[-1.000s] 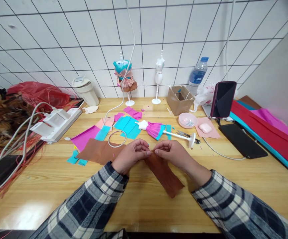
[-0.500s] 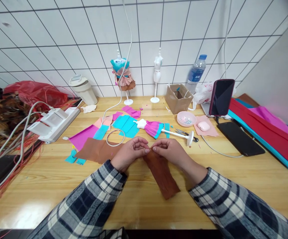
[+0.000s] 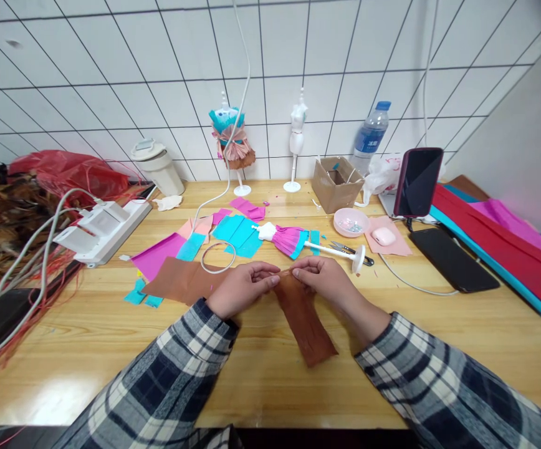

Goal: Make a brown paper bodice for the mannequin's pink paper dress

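Glossy wood table [image 3: 270, 399] against white tiled wall [image 3: 186, 37]. Lying mannequin [image 3: 289, 240] mid-table. Brown strip [image 3: 305, 324] on near side of it, top edge in both hands. Left hand [image 3: 242, 288]: thumb and fingers pinched together on strip's left corner. Right hand [image 3: 329, 285]: same pinch, right corner. Left of mannequin: teal paper [image 3: 237, 236], white ring [image 3: 217, 272], brown sheet [image 3: 177, 282], power strip [image 3: 111, 234] farthest. Behind it: two standing mannequins [image 3: 297, 143], cardboard box [image 3: 333, 193]. Right of it: pink bowl [image 3: 349, 234], upright phone [image 3: 419, 182].
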Motion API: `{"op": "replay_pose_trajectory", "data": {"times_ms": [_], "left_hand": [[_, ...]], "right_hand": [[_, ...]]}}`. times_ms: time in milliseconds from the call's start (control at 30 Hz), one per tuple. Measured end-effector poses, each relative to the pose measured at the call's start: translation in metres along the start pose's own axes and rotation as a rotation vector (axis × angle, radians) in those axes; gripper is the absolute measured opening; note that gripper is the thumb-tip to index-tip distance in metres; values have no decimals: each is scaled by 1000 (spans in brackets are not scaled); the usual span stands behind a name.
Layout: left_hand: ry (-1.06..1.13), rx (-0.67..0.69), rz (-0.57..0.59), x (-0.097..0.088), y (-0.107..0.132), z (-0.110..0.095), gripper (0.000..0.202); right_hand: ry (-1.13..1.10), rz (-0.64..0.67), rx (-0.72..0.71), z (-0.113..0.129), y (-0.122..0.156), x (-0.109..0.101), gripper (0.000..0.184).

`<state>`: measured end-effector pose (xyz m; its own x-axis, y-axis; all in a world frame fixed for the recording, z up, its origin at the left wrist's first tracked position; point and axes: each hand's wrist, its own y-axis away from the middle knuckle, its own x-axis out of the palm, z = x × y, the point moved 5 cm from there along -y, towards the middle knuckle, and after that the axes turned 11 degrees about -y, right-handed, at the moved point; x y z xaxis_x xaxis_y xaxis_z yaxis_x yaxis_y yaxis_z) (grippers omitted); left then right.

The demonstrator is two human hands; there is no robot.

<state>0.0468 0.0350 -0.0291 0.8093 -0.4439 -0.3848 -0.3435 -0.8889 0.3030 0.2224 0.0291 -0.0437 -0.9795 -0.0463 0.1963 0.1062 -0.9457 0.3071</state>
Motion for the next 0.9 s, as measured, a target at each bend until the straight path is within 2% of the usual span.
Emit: {"op": "replay_pose_trajectory", "data": {"times_ms": [67, 133, 233, 333, 400, 467, 533, 633, 767, 900], "left_hand": [[-62, 12, -19, -1, 1, -1, 28], [-92, 30, -46, -3, 0, -1, 26], [-181, 51, -65, -2, -1, 0, 25], [-267, 76, -83, -1, -3, 3, 21], [-280, 84, -96, -1, -4, 4, 20], [-287, 89, -102, 0, -4, 5, 21], [-311, 105, -107, 1, -4, 5, 20], [-351, 120, -107, 3, -3, 4, 19], [-371, 113, -114, 3, -3, 3, 18], [-380, 122, -140, 2, -2, 2, 15]], "right_hand": [[18, 5, 31, -2, 1, 0, 16], [81, 66, 96, -3, 1, 0, 17], [156, 196, 157, 1, 3, -6, 31], [141, 256, 137, 9, 2, -16, 41], [235, 234, 75, 12, 0, -21, 42], [454, 175, -56, 14, -3, -22, 38], [669, 143, -212, 15, -4, -18, 31], [798, 151, -379, 12, -4, -9, 25], [853, 148, -395, 9, -6, -7, 13], [873, 104, -372, 9, -7, -9, 21]]}}
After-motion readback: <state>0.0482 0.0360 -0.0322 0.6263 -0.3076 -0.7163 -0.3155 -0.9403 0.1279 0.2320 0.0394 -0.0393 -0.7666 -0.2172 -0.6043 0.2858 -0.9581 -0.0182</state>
